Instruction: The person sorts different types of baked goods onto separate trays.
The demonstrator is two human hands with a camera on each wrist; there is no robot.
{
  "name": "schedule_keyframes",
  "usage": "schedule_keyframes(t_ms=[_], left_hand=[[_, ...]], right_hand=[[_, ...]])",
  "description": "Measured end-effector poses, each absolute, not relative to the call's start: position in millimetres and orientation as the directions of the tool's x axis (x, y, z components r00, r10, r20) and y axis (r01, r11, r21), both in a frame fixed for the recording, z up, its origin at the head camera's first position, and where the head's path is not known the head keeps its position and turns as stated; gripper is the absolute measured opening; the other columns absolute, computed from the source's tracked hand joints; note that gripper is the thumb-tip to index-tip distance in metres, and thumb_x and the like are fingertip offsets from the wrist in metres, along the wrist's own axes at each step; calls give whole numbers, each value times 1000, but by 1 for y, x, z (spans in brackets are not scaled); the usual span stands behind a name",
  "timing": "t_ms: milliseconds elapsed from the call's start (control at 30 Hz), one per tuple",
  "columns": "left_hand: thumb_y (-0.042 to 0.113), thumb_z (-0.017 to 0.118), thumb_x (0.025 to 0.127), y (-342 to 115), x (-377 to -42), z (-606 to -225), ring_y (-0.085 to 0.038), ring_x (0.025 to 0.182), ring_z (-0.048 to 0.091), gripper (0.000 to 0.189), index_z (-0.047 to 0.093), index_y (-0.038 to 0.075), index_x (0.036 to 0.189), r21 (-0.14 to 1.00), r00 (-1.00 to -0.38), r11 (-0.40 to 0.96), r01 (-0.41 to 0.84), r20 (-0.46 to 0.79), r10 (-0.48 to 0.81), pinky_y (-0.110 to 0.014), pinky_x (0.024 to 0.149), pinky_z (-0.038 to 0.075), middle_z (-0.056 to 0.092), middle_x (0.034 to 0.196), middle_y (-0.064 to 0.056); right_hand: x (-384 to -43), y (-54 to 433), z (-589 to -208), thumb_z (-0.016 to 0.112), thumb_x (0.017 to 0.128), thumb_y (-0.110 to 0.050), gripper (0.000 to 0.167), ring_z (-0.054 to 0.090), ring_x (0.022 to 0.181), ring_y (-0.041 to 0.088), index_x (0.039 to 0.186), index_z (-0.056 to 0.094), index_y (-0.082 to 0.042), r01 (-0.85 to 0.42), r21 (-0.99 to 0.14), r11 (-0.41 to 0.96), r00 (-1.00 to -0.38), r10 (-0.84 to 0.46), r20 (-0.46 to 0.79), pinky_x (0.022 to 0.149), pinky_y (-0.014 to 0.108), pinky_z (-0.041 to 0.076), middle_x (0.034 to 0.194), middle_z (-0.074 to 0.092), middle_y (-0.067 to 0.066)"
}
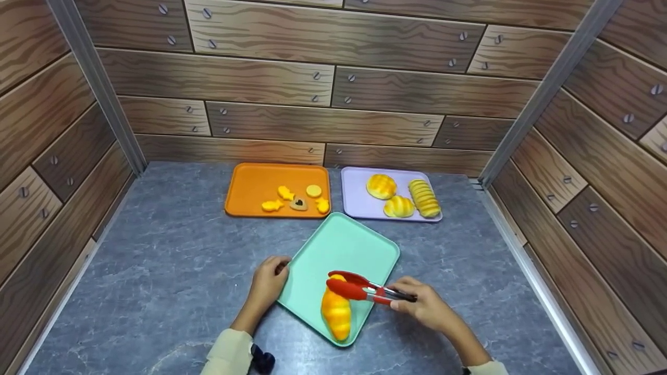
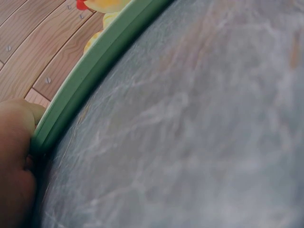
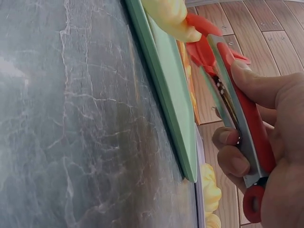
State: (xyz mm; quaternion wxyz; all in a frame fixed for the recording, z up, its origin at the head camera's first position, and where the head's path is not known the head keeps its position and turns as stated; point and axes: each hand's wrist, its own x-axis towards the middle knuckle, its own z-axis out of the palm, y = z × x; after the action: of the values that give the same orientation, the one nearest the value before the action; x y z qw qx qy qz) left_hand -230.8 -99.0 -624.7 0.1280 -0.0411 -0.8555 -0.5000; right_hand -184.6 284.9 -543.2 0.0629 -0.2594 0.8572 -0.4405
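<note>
A mint-green tray [image 1: 354,242] lies turned at an angle on the table in the head view. On its near end rests a yellow-orange croissant [image 1: 337,315]. My left hand [image 1: 269,280] grips the tray's left rim; in the left wrist view the thumb side of that hand [image 2: 16,147] meets the green edge [image 2: 78,88]. My right hand [image 1: 428,308] holds a pair of red-and-silver tongs [image 1: 379,295], its fingers wrapped around the handles. The red tong heads straddle the croissant's far end, and the right wrist view shows them right at its tip [image 3: 183,31].
Behind, on the left, an orange tray [image 1: 250,187] carries several small cookies [image 1: 272,205]. Beside it a lilac tray [image 1: 357,205] bears a round bun [image 1: 381,186], a smaller roll [image 1: 399,207] and a ridged loaf [image 1: 424,198]. Wood-patterned walls [image 1: 271,78] enclose the grey table [image 1: 172,260].
</note>
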Motion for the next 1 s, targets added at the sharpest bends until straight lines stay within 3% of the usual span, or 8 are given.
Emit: schedule_keyframes(t_ms=[433, 1000], left_hand=[[11, 64, 98, -99, -231, -624, -13, 84, 57, 16, 74, 8, 110, 844, -968, 505, 181, 244, -62, -32, 75, 48, 66, 94, -1], [11, 64, 98, -98, -231, -625, -13, 84, 57, 17, 74, 9, 111, 849, -969, 497, 178, 239, -62, -33, 76, 48, 67, 96, -1]], right_hand=[[-196, 286, -536, 74, 91, -25, 36, 60, 99, 16, 124, 71, -10, -353, -791, 500, -909, -384, 163, 80, 23, 50, 118, 66, 9], [-240, 280, -532, 76, 88, -6, 37, 61, 106, 25, 123, 70, 1, -245, -833, 496, -969, -91, 230, 81, 19, 50, 122, 65, 15]])
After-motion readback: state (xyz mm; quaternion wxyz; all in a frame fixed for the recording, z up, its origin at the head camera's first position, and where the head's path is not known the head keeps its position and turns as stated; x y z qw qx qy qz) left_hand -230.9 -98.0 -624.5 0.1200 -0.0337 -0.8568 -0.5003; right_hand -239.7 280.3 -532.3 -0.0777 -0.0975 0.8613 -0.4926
